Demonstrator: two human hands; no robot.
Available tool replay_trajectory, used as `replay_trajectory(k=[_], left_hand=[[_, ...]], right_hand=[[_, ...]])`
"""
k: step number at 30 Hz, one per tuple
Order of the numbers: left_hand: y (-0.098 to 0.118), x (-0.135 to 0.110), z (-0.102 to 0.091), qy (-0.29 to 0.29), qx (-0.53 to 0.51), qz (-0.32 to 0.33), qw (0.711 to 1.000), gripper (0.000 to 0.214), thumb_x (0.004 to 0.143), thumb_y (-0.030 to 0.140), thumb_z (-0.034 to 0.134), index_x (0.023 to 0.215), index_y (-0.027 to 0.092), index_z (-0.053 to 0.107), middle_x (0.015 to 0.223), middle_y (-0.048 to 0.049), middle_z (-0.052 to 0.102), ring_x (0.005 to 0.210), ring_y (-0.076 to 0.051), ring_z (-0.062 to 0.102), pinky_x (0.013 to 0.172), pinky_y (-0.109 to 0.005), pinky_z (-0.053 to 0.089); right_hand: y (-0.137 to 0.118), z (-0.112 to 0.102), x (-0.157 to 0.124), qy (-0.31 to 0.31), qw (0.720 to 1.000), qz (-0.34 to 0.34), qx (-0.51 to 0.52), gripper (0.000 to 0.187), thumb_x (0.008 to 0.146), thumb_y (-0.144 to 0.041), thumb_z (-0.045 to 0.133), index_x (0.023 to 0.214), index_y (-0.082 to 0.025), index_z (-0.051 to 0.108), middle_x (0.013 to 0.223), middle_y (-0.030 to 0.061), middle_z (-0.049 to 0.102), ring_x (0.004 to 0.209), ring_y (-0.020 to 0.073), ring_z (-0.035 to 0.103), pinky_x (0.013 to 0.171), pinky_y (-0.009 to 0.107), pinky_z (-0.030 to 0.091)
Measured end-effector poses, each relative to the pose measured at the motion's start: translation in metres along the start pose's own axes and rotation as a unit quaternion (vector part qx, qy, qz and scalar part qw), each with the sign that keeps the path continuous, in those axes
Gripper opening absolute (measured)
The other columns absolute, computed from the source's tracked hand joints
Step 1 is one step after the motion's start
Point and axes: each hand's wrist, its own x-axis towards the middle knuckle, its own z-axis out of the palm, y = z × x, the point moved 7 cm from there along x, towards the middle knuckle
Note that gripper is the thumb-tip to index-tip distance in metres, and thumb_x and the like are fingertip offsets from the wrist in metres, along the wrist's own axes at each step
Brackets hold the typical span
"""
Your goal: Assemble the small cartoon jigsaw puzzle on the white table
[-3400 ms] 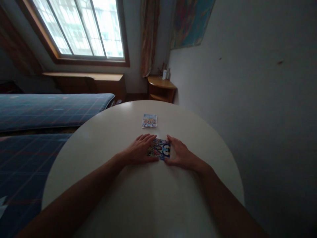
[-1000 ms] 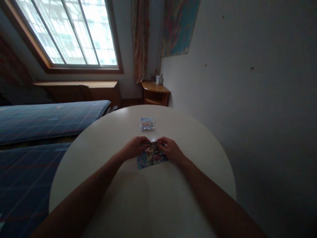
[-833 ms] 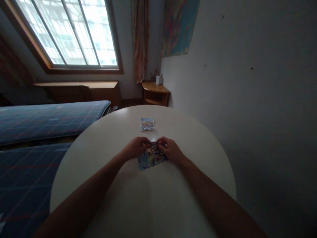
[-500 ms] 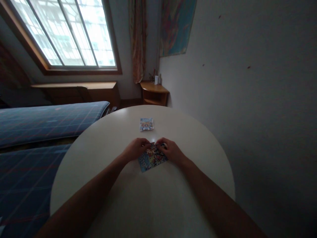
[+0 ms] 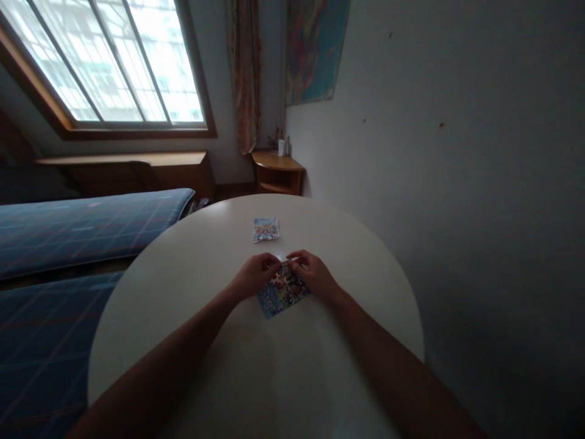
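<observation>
A flat, colourful printed panel that looks like a small jigsaw puzzle (image 5: 284, 296) lies at a slant on the white table, with a pale, jagged-edged patch near its upper left. At its upper left edge is my left hand (image 5: 258, 272), thumb and fingers pinched together; whatever they hold is too small to make out. My right hand (image 5: 314, 272) rests over the upper right edge, closed with fingers bent onto the puzzle. The fingertips of both hands nearly meet at the top corner. Just beyond them lies a small blue-and-white printed packet or card (image 5: 265, 230).
The round white table (image 5: 183, 280) has a wall (image 5: 411, 201) close on its right. To the left are blue plaid mattresses (image 5: 91, 222). A wooden corner shelf (image 5: 278, 161) with small items stands behind, beside a desk (image 5: 173, 160) under the window.
The view has shifted slightly, moving the scene left. My fingers have changed position a little at the puzzle's top edge, and the small dark piece between them no longer shows.
</observation>
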Motion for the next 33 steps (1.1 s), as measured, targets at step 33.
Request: replay_trajectory(k=[33], left_hand=[[-0.009, 0.000, -0.007, 0.040, 0.029, 0.013, 0.999, 0.019, 0.085, 0.035, 0.059, 0.090, 0.017, 0.065, 0.080, -0.0063, 0.074, 0.072, -0.020, 0.069, 0.064, -0.028, 0.050]], right_hand=[[0.001, -0.009, 0.007, 0.012, 0.997, -0.034, -0.061, 0.019, 0.088, -0.032, 0.064, 0.099, -0.021, 0.073, 0.092, 0.0048, 0.076, 0.084, 0.0185, 0.068, 0.081, 0.032, 0.049]])
